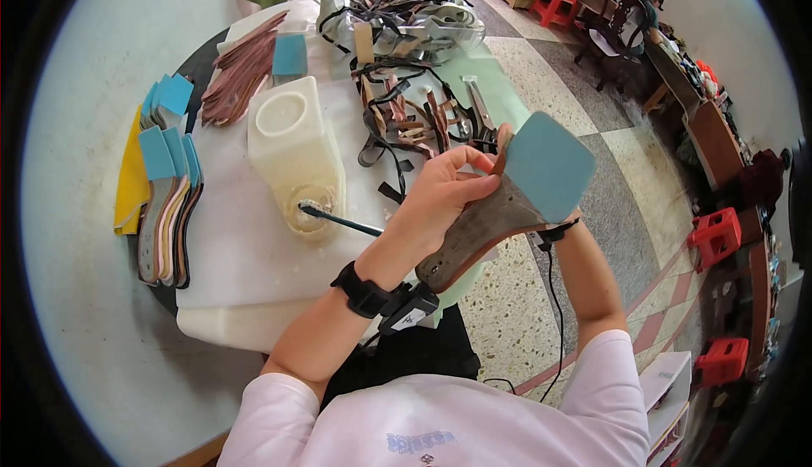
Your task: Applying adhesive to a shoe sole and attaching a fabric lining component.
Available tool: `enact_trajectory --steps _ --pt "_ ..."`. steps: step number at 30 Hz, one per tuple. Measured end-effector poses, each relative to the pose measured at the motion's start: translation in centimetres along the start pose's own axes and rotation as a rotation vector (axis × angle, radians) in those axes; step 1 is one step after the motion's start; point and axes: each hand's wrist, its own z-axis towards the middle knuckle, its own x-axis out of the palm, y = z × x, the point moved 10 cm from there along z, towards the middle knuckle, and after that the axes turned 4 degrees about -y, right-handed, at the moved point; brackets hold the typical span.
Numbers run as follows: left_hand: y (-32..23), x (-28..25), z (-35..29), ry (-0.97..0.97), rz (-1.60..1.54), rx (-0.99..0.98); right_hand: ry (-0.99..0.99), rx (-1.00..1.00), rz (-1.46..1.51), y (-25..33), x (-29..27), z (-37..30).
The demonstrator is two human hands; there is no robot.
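Shoe-making bench, seen from above: a worker holds a shoe sole (507,205) up off the table, toe w/ its blue insole face tilted to the right, grey-brown heel end pointing down toward the lap. Left hand (440,192) is closed over the sole's near edge, fingers curled across the waist, apparently pressing or smoothing a layer down. Right hand (568,226) sits behind the sole and is mostly hidden; it seems to prop the piece from beneath, but whether it's clenched can't be told. Both wrists carry black bands w/ a cable.

Step looks like mid-assembly: seating or checking a part by hand. Next move prob. calls for a firm hold on the sole and a free hand for a strap or tool.

Further off, at the white table's near edge (254,315), a cream plastic jug (292,150) lies w/ a dark brush handle (338,220) in it. A fan of finished soles (165,205) lies at the left edge; tangled straps (414,120) mid-table; a clear tub of straps (414,14) at the far edge.
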Motion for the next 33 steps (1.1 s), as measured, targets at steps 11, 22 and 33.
enact_trajectory --steps 11,22,33 --pt "2.5 -3.0 1.0 -0.081 -0.111 -0.007 0.044 0.349 -0.173 -0.6 -2.2 3.7" --pt "2.6 -4.2 0.7 -0.113 -0.098 -0.017 0.284 -0.065 -1.889 8.6 1.2 6.1" --pt "1.1 -3.1 0.2 -0.065 -0.038 0.07 0.155 -0.056 -1.847 12.5 -2.4 1.4"
